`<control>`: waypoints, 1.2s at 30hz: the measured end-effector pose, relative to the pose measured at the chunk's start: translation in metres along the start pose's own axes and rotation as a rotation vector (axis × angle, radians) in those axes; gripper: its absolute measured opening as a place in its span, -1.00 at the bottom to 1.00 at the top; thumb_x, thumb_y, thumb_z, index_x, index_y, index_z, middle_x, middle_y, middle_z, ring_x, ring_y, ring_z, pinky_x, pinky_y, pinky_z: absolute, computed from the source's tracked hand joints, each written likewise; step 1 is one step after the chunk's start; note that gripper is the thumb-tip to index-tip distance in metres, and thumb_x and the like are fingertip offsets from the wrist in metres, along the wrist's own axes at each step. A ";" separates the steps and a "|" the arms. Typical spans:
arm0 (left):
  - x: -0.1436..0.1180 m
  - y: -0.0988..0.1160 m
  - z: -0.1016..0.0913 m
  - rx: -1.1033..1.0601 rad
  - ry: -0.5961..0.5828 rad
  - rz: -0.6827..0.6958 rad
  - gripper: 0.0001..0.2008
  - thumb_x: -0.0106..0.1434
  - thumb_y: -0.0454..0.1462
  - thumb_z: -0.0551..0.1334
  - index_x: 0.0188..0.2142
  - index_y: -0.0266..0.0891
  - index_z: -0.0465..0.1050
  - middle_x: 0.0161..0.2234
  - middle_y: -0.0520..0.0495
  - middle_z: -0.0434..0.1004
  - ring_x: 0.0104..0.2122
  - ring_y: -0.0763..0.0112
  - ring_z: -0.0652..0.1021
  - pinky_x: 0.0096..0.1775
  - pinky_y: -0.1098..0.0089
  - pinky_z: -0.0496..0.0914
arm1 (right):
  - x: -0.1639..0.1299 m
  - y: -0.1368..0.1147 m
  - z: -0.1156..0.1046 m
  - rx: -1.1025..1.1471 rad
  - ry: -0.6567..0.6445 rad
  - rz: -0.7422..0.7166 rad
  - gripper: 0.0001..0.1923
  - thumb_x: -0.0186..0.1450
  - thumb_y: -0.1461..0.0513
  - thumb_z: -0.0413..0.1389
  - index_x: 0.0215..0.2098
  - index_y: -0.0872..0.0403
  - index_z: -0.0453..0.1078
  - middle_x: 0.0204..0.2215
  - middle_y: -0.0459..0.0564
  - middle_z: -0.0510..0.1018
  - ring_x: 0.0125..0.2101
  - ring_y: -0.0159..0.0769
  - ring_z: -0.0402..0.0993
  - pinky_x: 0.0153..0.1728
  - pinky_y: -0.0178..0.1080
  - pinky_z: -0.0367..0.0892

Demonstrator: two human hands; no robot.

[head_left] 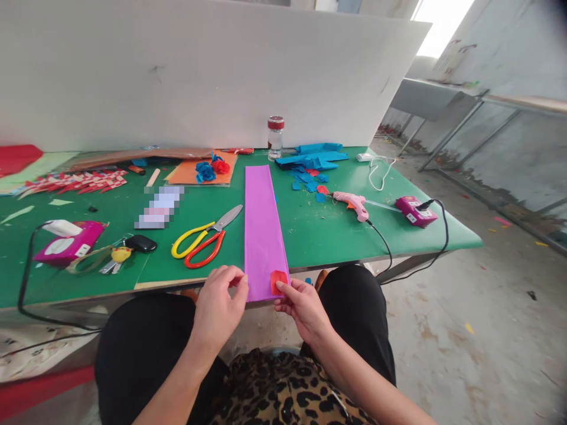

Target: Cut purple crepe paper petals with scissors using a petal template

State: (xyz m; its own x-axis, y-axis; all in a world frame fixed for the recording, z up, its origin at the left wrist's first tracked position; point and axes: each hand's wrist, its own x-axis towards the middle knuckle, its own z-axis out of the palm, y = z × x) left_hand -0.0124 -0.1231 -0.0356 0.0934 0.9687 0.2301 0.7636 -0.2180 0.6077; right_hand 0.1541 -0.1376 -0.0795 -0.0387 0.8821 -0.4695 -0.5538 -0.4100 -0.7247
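Head view: left hand (220, 302) pinches near left corner of purple paper strip (262, 224); right hand (300, 306) presses small red piece (279, 281) onto right corner. Strip lies lengthwise on green table (328, 230), near end over edge. Step, by judgement: fixing red piece at strip end; next needs steady grip on both corners. Scissors (204, 238) lie just left. Jar (275, 137), red lid, contents unclear.

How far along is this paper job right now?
Done: a blue and a red paper flower lie on the orange sheet. In hand: left hand and right hand hold the near end of the purple paper strip, a small red piece on it. Left: the strip is uncut; scissors and glue gun lie idle.
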 end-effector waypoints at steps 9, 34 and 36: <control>-0.031 -0.035 0.012 -0.954 -0.162 -0.584 -0.70 0.23 -0.01 0.21 -0.37 -0.20 0.38 -0.53 0.10 0.38 -0.54 0.49 0.41 -0.52 0.50 0.26 | -0.010 0.013 0.002 -0.008 -0.046 0.116 -0.54 -0.13 0.05 0.45 -0.43 0.19 0.49 -0.61 -0.08 0.52 -0.64 -0.49 0.41 -0.57 -0.45 0.34; -0.013 -0.005 0.036 -0.832 -0.593 -0.534 -0.55 0.15 0.07 0.23 -0.55 -0.27 0.41 -0.65 0.00 0.45 -0.70 0.51 0.39 -0.63 0.49 0.20 | -0.013 0.010 -0.007 0.077 0.086 0.014 -0.62 -0.13 0.14 0.45 -0.49 0.18 0.45 -0.69 -0.14 0.43 -0.67 -0.48 0.29 -0.55 -0.37 0.29; -0.007 -0.006 0.027 -0.596 -0.535 -0.436 -0.52 0.21 0.10 0.16 -0.59 -0.24 0.37 -0.71 0.05 0.36 -0.71 0.50 0.33 -0.62 0.47 0.16 | -0.012 0.011 -0.008 0.062 0.094 -0.009 -0.64 -0.11 0.14 0.44 -0.49 0.19 0.46 -0.69 -0.14 0.42 -0.67 -0.49 0.26 -0.56 -0.37 0.27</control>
State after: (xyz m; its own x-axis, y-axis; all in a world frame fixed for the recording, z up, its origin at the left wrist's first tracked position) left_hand 0.0000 -0.1250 -0.0614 0.2710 0.8733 -0.4048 0.3583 0.2988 0.8845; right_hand 0.1551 -0.1540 -0.0860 0.0428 0.8589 -0.5104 -0.6043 -0.3846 -0.6978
